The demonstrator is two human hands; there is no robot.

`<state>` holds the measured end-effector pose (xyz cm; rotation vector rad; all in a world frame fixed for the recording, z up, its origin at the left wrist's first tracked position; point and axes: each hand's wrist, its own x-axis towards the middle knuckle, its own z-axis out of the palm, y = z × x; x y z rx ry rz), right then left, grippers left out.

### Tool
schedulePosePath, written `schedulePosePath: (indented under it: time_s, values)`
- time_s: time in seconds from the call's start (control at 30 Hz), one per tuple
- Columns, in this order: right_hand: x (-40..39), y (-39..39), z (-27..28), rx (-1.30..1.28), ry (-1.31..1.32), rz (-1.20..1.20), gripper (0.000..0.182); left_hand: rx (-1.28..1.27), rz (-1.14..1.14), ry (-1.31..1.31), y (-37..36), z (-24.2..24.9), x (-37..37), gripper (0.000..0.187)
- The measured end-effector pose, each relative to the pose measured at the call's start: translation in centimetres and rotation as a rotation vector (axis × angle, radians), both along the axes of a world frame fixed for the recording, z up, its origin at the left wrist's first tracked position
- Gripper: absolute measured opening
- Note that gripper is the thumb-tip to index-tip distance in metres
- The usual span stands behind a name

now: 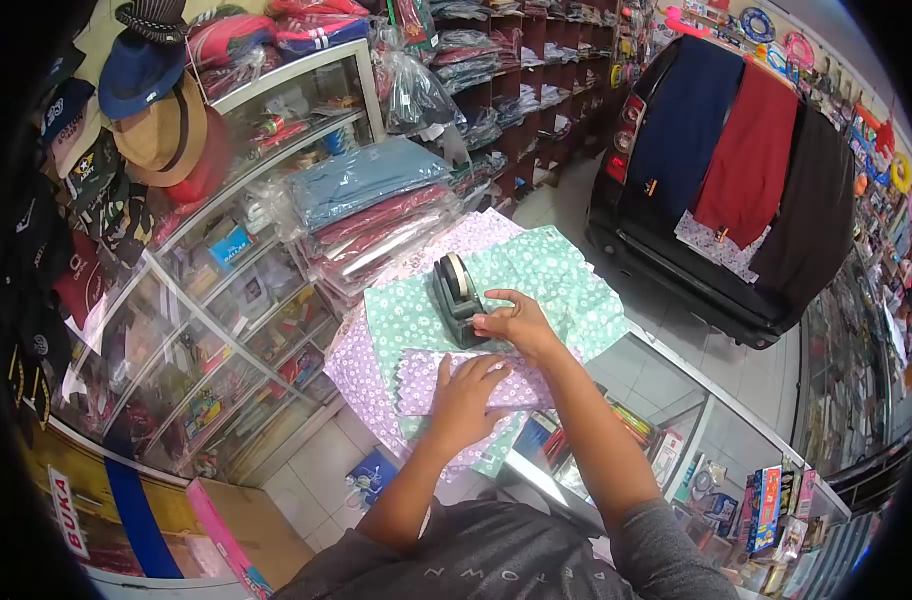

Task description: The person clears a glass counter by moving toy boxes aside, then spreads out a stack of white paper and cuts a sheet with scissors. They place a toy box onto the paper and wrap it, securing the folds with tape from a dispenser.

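My left hand (464, 397) lies with fingers spread on a folded purple floral piece (416, 385) with a zigzag edge. Just beyond it stands a black tape dispenser (456, 300) holding a roll of tape (460, 275). At the dispenser's near end is my right hand (518, 325), its thumb against the cutter end and its fingers curled. Whatever is between those fingertips is too small to make out. Under everything are a mint green floral sheet (586, 295) and larger purple floral sheets (351, 365), paper or cloth.
The sheets rest on a glass display counter (666, 375). Bagged folded clothes (371, 185) are stacked at its far left. Hats (161, 120) hang at left beside glass shelves. A black car-like display (656, 210) draped with trousers stands at right. An open cardboard box (246, 530) sits below left.
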<state>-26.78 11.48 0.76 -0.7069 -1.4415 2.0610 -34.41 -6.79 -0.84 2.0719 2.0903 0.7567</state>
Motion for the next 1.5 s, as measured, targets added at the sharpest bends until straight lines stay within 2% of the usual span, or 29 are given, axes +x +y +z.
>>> schedulePosePath:
  time_s: [0.4,0.87,1.3,1.37,1.43,1.5]
  values:
    - [-0.7,-2.0,-0.3,0.066,-0.257,-0.162,0.058,0.007,0.0,-0.007,0.0,0.0,0.0,0.064]
    - [-0.9,-2.0,-0.7,-0.03,-0.215,-0.194,0.051,0.008,0.012,0.013,-0.1,0.1,0.1,0.062]
    - [-1.0,-1.9,-1.7,-0.016,-0.281,-0.213,0.057,-0.001,-0.001,-0.004,0.0,0.3,0.0,0.062]
    - [-1.4,-2.4,-2.6,0.23,-0.372,-0.351,0.06,-0.01,-0.014,0.009,-0.6,0.2,0.3,0.061]
    - [0.1,-2.0,-0.9,0.2,-0.321,-0.278,0.065,-0.05,0.001,0.027,-0.1,0.5,0.0,0.061]
    - [1.7,-1.4,1.0,0.626,-0.176,-0.074,0.09,-0.029,-0.013,-0.011,0.0,0.7,0.0,0.061]
